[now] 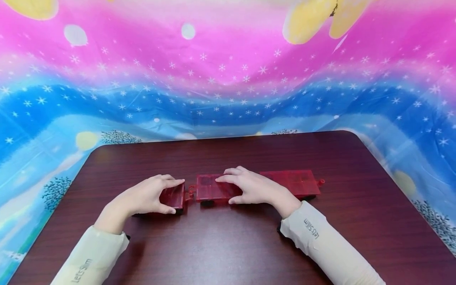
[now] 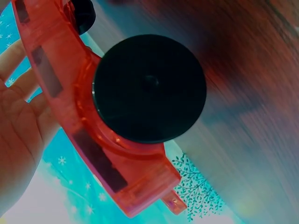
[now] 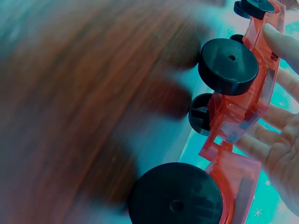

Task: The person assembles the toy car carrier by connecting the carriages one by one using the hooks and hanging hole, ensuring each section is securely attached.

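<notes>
**A:** At the near middle of the worktop [image 1: 228, 245], what are the fingers doing?

**B:** The left hand [image 1: 147, 196] has its fingers [image 1: 174, 183] curled over the top of the left red cart [image 1: 173, 196], thumb low on the near side, so it grips it. The right hand [image 1: 254, 188] lies over the middle red cart [image 1: 213, 189], fingers laid on its top and thumb at its near edge, holding it down.

**A:** And the carts themselves?

**B:** Three translucent red wheeled carts stand in a row on the worktop. The left one's hook tab [image 1: 191, 190] sits just at the middle cart's end; I can't tell whether it has caught. The right red cart [image 1: 297, 182] stands close behind the right hand.

**A:** How would you join them cleanly?

**B:** I'd judge it best to keep all black wheels [image 3: 228, 65] flat on the worktop, pin the middle cart steady, and slide the left one straight along the row's line. Tilting either cart would likely make the tab ride over or miss.
</notes>
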